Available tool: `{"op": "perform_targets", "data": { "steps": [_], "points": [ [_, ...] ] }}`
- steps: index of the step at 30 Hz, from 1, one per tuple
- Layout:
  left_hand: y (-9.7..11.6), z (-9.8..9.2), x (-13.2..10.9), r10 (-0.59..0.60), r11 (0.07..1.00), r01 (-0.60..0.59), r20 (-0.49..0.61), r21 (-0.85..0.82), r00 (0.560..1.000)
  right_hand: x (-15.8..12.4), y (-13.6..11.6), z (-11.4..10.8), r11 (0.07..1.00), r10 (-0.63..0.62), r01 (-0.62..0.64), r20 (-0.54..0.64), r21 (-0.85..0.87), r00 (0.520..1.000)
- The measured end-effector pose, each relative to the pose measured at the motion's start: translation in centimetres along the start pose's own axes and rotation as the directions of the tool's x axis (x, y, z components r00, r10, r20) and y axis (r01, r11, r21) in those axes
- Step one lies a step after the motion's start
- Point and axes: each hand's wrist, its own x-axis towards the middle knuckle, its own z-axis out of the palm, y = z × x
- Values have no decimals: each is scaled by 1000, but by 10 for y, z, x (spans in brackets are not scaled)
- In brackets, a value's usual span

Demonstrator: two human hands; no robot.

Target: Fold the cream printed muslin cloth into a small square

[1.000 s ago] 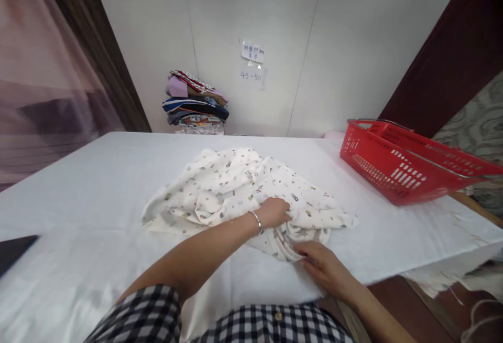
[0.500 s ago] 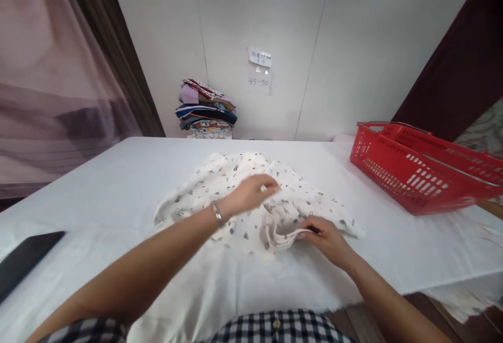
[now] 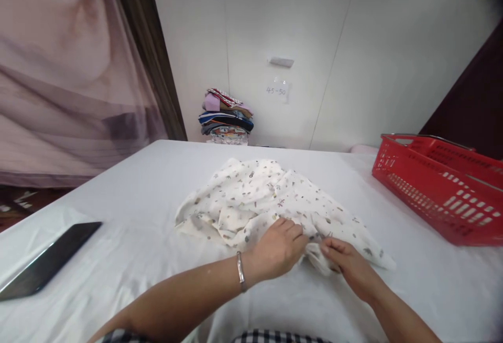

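A white garment (image 3: 251,196) with small brown and green prints lies crumpled and spread on the white-covered table; its exact kind I cannot make out. My left hand (image 3: 280,246), with a silver bracelet at the wrist, is closed on the near edge of the fabric, its fingertips partly hidden. Close beside it on the right, my right hand (image 3: 346,261) pinches the same edge between thumb and fingers. A bunched fold of the cloth hangs between and below the two hands.
A red plastic basket (image 3: 436,191) with metal handles stands at the right. Folded clothes (image 3: 226,117) are stacked at the back against the wall. A dark flat tablet-like object (image 3: 51,261) lies on the table (image 3: 129,185) at the left. A pink curtain (image 3: 58,70) hangs further left.
My left hand has come down from above the garment to its near edge and closed there, beside my right hand. The view has shifted left, so everything appears further right.
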Motion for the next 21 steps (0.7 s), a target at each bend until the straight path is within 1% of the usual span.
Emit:
{"op": "perform_targets", "data": {
  "steps": [1, 2, 3, 4, 5, 6, 7, 8, 9, 10, 11, 12, 13, 14, 16, 18, 19, 21],
  "points": [
    [4, -3, 0, -48, 999, 48, -34, 4, 998, 2, -3, 3, 996, 15, -12, -40, 90, 999],
    [9, -4, 0, -117, 993, 116, -40, -33, 992, 5, -7, 7, 985, 25, -13, -66, 171, 997],
    [13, -3, -2, -206, 973, 203, -11, -109, 979, 7, -11, 12, 972, 24, -4, -80, 237, 997],
    [16, 0, -4, -298, 928, 305, 62, -216, 952, 8, -15, 17, 959, 12, 12, -81, 284, 997],
    [19, 4, -6, -385, 840, 421, 171, -342, 907, 8, -19, 23, 950, -11, 33, -71, 312, 997],
    [20, 9, -9, -445, 704, 536, 300, -465, 844, 7, -23, 30, 946, -38, 50, -46, 320, 998],
    [21, 14, -11, -470, 534, 621, 409, -573, 782, 6, -26, 36, 949, -65, 66, -12, 310, 998],
    [20, 18, -13, -474, 365, 652, 470, -665, 745, 5, -28, 42, 957, -94, 85, 18, 279, 995],
    [19, 21, -14, -480, 232, 624, 470, -746, 741, 3, -30, 48, 966, -124, 113, 36, 231, 992],
    [18, 22, -15, -505, 154, 554, 416, -818, 756, 2, -31, 52, 974, -154, 145, 40, 177, 987],
    [16, 22, -15, -537, 138, 467, 330, -873, 776, 2, -32, 55, 976, -182, 177, 30, 126, 983],
    [14, 20, -15, -561, 164, 391, 240, -906, 792, 3, -32, 57, 976, -203, 201, 17, 88, 979],
    [12, 18, -15, -576, 204, 341, 169, -918, 800, 5, -32, 57, 975, -214, 213, 1, 61, 977],
    [10, 16, -14, -584, 240, 320, 127, -916, 802, 8, -32, 56, 975, -216, 217, -17, 44, 976],
    [5, 12, -11, -596, 287, 313, 87, -905, 798, 19, -33, 50, 973, -229, 231, -72, 15, 971],
    [-2, 6, -8, -602, 295, 312, 78, -903, 795, 34, -40, 35, 960, -277, 280, -155, 2, 948],
    [-8, 1, -8, -611, 304, 323, 77, -896, 788, 42, -47, 25, 950, -306, 312, -199, 1, 931],
    [-27, -17, -11, -667, 408, 411, 42, -815, 744, 56, -66, -4, 928, -361, 373, -277, -11, 890]
  ]
}}
